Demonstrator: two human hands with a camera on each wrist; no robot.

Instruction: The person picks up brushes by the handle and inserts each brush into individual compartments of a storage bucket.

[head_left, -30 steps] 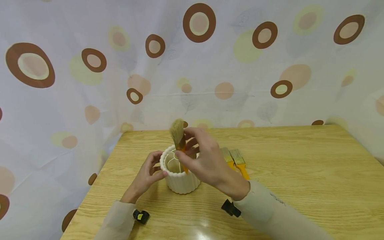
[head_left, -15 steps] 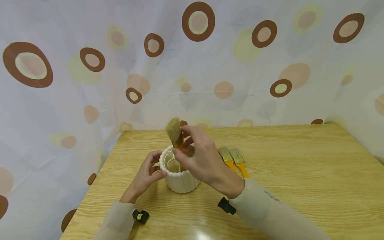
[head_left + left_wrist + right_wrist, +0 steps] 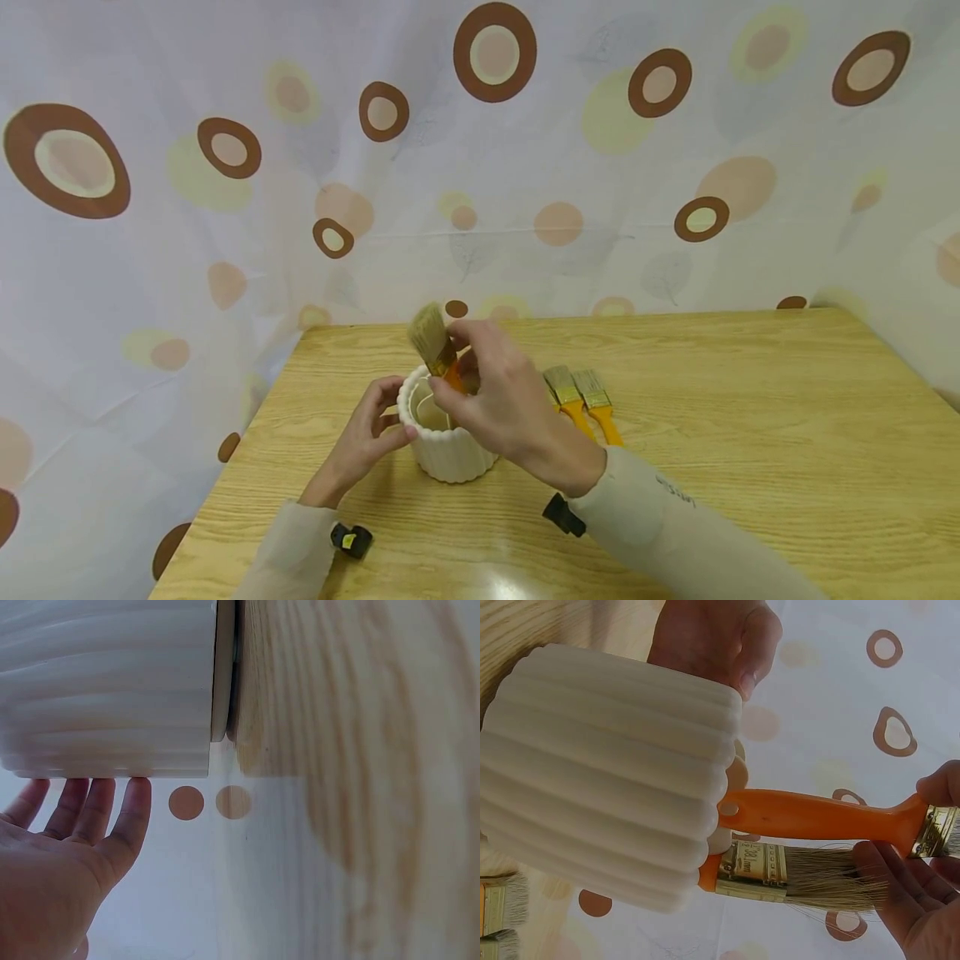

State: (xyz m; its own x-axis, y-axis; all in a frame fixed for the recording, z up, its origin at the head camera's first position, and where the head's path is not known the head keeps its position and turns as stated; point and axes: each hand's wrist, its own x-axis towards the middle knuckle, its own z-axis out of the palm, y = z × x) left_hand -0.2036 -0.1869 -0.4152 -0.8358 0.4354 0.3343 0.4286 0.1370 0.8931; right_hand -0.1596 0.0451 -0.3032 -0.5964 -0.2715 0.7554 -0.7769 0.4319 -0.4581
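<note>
- A white fluted cup (image 3: 453, 454) stands upright on the wooden desk (image 3: 750, 433), a little left of the middle, its scalloped rim upward.
- The left hand (image 3: 369, 435) is clamped on the left side of the cup, its thumb at the near left part of the rim; in the left wrist view its fingertips (image 3: 136, 796) touch the ridged wall.
- The right hand (image 3: 513, 404) pinches an orange-handled brush (image 3: 441, 357) around its metal collar, thumb on one side and fingers on the other.
- That brush is over the mouth of the cup, tilted, bristles up and leaning left, handle down; the holed end of the handle is right at the rim, and I cannot tell whether it has passed inside.
- A second brush (image 3: 754, 871) is in the cup, its metal collar and bristles sticking out past the rim, near the fingers of the right hand.
- Pale, curved dividers (image 3: 738, 774) show at the cup's mouth.
- Right of the cup, a pair of yellow-handled brushes (image 3: 598, 402) lie side by side, bristles toward the far edge; part of another brush (image 3: 553, 402) shows to their left, mostly hidden behind the right hand.
- Beyond the desk hangs a white sheet (image 3: 420, 275) with brown, peach and yellow rounded shapes.
</note>
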